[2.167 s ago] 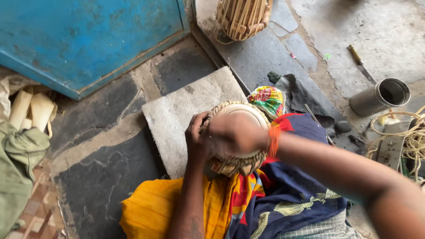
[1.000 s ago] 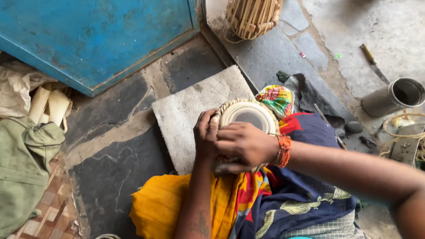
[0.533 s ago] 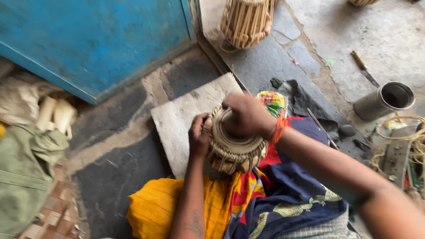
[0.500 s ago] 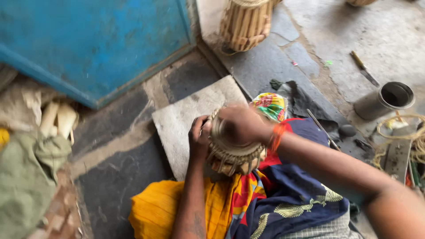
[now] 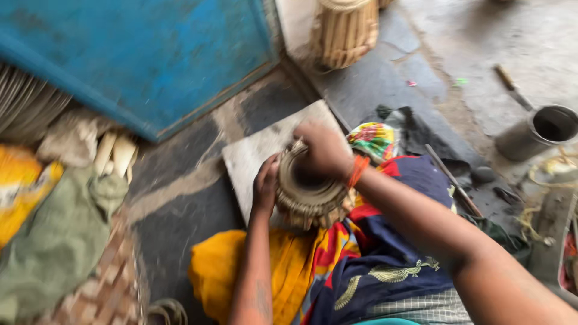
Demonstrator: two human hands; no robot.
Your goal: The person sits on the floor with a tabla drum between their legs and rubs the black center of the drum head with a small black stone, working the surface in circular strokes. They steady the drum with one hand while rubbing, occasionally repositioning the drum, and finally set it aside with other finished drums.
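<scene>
Here, small laced drum (image 5: 308,201) clasped between left hand (image 5: 265,185) and right hand (image 5: 323,150) atop it.

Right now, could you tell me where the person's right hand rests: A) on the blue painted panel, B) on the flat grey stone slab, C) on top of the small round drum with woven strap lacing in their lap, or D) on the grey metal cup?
C: the right hand covers the top of the small round laced drum, while the left hand steadies its side.
</scene>
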